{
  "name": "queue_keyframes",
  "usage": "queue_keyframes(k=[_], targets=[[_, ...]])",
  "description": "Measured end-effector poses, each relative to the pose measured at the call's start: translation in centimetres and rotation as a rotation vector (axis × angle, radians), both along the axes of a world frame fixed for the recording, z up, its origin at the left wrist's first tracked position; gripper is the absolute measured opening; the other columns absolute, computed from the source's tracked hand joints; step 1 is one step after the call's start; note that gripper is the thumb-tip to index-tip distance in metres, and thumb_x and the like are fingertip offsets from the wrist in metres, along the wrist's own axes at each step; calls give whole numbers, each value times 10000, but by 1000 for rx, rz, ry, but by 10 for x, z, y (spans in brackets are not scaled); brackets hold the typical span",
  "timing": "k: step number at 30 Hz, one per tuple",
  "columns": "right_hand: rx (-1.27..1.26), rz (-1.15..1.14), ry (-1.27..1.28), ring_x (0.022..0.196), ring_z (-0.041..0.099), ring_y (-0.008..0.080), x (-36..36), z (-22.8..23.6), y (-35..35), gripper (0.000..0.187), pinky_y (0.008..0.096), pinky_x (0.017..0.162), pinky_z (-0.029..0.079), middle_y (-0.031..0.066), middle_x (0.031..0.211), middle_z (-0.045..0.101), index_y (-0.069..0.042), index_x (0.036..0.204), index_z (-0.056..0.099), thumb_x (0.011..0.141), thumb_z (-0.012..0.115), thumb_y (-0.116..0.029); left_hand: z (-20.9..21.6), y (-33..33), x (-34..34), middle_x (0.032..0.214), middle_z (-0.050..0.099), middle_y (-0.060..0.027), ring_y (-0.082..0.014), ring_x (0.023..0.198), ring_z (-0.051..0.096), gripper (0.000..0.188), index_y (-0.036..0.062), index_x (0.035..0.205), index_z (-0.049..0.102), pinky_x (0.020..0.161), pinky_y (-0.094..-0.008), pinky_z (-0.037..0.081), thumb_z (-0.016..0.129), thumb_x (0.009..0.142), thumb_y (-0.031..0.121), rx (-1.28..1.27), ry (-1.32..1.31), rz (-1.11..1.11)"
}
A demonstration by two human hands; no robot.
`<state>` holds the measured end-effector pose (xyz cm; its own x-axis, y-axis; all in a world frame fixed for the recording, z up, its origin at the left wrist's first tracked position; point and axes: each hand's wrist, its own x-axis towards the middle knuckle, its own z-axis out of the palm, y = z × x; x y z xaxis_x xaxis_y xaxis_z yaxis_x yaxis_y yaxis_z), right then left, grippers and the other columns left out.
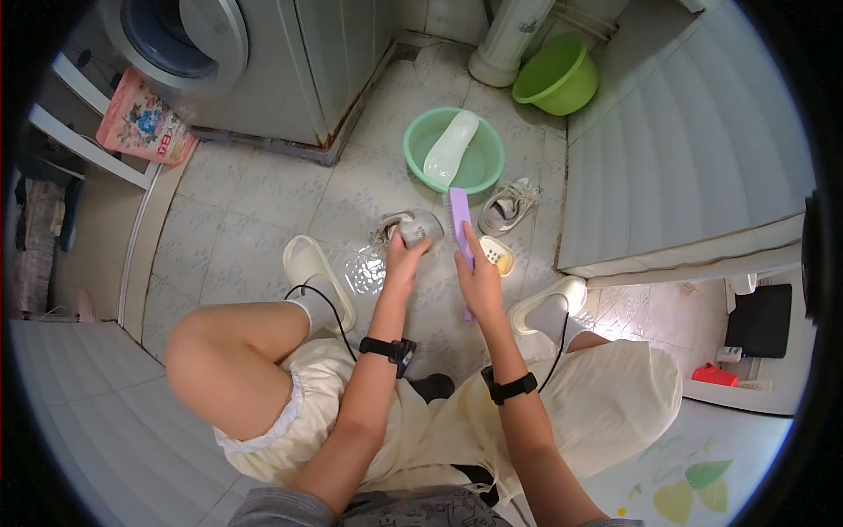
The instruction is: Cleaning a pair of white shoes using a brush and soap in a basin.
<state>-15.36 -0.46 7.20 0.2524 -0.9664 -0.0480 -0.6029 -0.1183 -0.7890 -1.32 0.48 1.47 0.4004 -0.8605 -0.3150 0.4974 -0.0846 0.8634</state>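
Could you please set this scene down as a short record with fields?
Left hand: the left hand grips a grey-and-white shoe.
Right hand: the right hand grips a purple brush, bristles facing the held shoe; contact unclear.
Things: a second shoe and a small dish with something yellow in it lie near the right hand.
Basin: a mint-green basin holds a long white piece.
Rest: a lime-green basin, a washing machine, a wet tiled floor.

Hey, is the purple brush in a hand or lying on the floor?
In hand: the right hand grips the brush by its handle, its bristled side turned toward the shoe in the left hand.
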Motion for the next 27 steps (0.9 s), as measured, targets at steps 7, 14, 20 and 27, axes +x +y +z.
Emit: queue_keyframes(k=[7, 14, 20, 27], targets=[[-36, 88, 239, 612, 583, 413, 16, 9, 26, 473, 482, 574, 464, 245, 655, 583, -191, 1312, 396, 849, 493, -196, -34, 8, -10, 1095, 567, -96, -173, 999, 538, 481, 1, 1169, 470, 850, -291, 420, 617, 711, -1, 39, -303, -107], [61, 46, 251, 717, 579, 423, 4, -11, 20, 433, 449, 641, 464, 276, 759, 578, -178, 1274, 451, 845, 505, -207, -41, 20, -30, 1143, 524, -99, -188, 1026, 519, 632, -9, 1252, 391, 866, -280, 414, 663, 681, -9, 73, -521, -151], [105, 136, 264, 742, 575, 423, 4, -32, -16, 402, 463, 654, 464, 270, 776, 580, -195, 1247, 478, 846, 486, -208, -59, 31, -28, 1215, 474, -139, -225, 1047, 504, 769, -57, 1302, 307, 867, -287, 416, 659, 618, -55, 215, 24, -68], [141, 287, 214, 746, 583, 418, 10, -3, 34, 409, 476, 662, 475, 245, 803, 600, -258, 1258, 458, 851, 465, -216, -46, 48, 13, 1211, 445, -162, -263, 1063, 472, 825, -59, 1329, 254, 750, -304, 460, 561, 565, -111, 406, 185, 13]])
